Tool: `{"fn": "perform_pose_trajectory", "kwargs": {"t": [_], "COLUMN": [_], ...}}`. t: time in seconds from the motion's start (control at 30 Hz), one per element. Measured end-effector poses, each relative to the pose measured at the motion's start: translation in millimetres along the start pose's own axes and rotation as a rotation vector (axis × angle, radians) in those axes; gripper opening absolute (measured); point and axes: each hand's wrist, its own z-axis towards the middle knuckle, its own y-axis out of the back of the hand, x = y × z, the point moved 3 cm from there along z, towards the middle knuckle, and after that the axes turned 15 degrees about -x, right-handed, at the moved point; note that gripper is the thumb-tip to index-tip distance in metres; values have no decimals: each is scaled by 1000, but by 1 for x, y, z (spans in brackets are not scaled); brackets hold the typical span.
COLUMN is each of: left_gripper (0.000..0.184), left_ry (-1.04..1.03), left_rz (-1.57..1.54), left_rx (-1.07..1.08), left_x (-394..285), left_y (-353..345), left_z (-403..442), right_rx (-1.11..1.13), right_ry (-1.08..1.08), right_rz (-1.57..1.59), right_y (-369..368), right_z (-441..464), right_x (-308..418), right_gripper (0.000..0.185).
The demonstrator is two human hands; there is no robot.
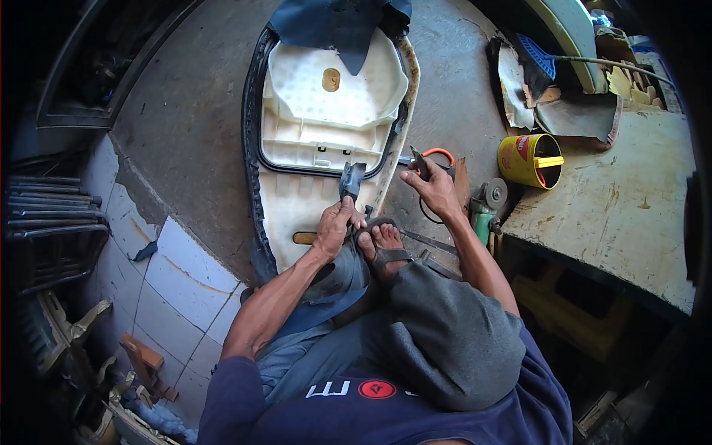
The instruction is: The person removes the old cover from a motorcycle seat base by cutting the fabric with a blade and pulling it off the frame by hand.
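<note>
An upside-down motorcycle seat [285,211] lies on the floor, its pale plastic underside up. Dark cover material [319,22] folds over its far end and runs along its left edge. My left hand [337,226] is closed on a dark strip of cover material [352,180] above the near part of the seat. To the right of the seat, my right hand [434,185] is closed around a dark pointed tool [420,165], its exact kind unclear. Orange-handled scissors [443,153] lie just beyond that hand, partly hidden by it.
A sandaled foot [387,248] rests against the seat's near right edge. An angle grinder [486,211] stands by a low wooden table [615,200], with a yellow tin [523,159] beside it. Scrap material [571,119] and a blue fly swatter [538,55] are at right. Metal legs [55,208] stand left.
</note>
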Motion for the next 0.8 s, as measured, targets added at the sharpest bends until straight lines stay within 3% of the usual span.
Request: {"fn": "perform_pose_trajectory", "kwargs": {"t": [0.03,0.13,0.17,0.27,0.33,0.4,0.53,0.6,0.67,0.73,0.77,0.8], "left_gripper": [49,51,51,51,52,53,52,49,47,43,37,42], "left_ry": [4,98,138,170,315,385,631,752,480,142,-92,-350], "left_rz": [4,-55,-67,-11,268,323,170,236,513,1025,1343,1659], "left_rx": [-2,-163,-215,-310,-264,-223,-375,-357,-435,-657,-781,-887], "left_x": [-1,-12,-18,-32,-65,-92,-146,-208,-265,-322,-335,-345], "left_y": [-8,-12,-11,8,26,53,119,125,141,165,170,168], "left_z": [-2,-14,-17,-45,-72,-117,-188,-213,-237,-243,-239,-233], "right_rx": [-87,29,-60,19,14,-2,-2,-3,109,40,-69,-187], "right_ry": [-11,-83,-69,-170,-168,-148,-70,-88,-69,-63,-86,-118], "right_rz": [-33,-139,-51,-59,-52,-85,-132,-173,-332,-309,-259,-204], "right_y": [-4,-31,-39,-37,-34,-35,-36,-24,-22,-12,-7,-2], "right_z": [8,9,6,6,12,5,5,12,15,25,32,37], "right_x": [-2,-5,-16,-20,-14,-8,-11,2,3,13,7,3], "right_gripper": [52,56,56,55,53,51,49,49,53,57,57,57]}}
